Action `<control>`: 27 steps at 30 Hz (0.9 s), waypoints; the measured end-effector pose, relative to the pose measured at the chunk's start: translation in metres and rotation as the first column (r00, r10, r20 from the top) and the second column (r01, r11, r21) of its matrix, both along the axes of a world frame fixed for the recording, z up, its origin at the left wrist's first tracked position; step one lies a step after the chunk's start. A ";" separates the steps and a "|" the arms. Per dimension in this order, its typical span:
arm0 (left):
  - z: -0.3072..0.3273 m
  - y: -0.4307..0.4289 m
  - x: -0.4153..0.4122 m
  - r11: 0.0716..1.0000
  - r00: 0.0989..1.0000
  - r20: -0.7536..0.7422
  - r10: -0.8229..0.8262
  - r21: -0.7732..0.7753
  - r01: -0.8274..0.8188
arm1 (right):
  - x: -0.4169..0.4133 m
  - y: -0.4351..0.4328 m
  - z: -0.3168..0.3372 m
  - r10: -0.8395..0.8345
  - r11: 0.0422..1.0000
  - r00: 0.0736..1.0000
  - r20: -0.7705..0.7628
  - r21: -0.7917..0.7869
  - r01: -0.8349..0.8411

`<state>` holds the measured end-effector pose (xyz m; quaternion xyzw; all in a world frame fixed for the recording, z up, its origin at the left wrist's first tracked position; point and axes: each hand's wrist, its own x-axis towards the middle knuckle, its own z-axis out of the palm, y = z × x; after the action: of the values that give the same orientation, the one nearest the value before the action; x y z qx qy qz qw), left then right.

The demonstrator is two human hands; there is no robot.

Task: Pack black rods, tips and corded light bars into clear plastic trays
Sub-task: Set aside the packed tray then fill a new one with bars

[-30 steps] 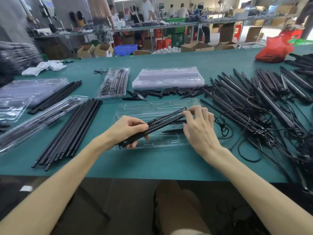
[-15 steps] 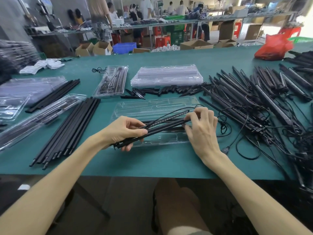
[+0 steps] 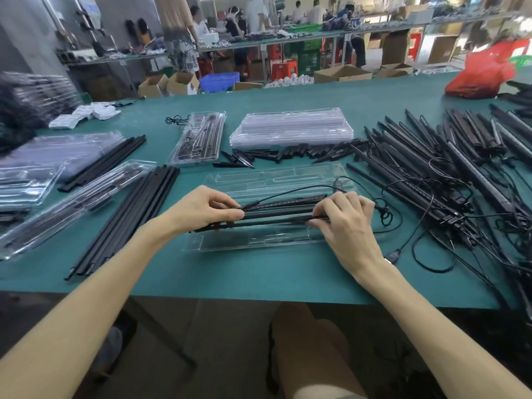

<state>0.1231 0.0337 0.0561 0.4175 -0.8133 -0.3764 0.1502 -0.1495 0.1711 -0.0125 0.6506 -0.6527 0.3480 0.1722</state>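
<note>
Both hands are gripping one bundle of black rods point(image 3: 277, 214) over the open clear tray point(image 3: 259, 240): the left hand point(image 3: 201, 207) is pinching its left end, the right hand's point(image 3: 348, 223) curled fingers are clamping the right end, cord point(image 3: 290, 191) arching above.

Bright soft light comes from above, the clear trays point(image 3: 290, 128) beyond the fingers point(image 3: 227, 202) shine with glare, and things far left of the fingers look blurry and bent.

Glossy clear plastic tray point(image 3: 259, 243); matt black rods point(image 3: 123, 220); green matt tabletop point(image 3: 259, 277).
</note>
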 end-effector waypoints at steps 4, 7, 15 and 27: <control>0.001 -0.004 0.002 0.998 1.000 0.017 0.021 -0.063 -0.020 | 0.001 0.001 0.002 0.035 0.999 0.999 0.010 -0.030 -0.034; 0.000 -0.003 0.003 0.998 0.999 -0.024 0.034 -0.043 -0.035 | 0.001 0.002 0.002 0.047 0.999 0.999 0.009 -0.023 -0.046; 0.001 0.003 0.004 0.999 0.999 -0.025 0.019 0.040 -0.018 | 0.000 0.001 0.003 0.003 0.998 0.999 0.049 -0.066 0.001; 0.004 0.020 -0.005 0.990 0.995 0.025 -0.100 -0.099 0.102 | -0.002 0.001 0.002 -0.068 0.993 0.990 0.122 -0.085 0.079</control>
<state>0.1183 0.0537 0.0596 0.3714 -0.8526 -0.3383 0.1436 -0.1510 0.1717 -0.0103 0.5959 -0.6691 0.4082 0.1747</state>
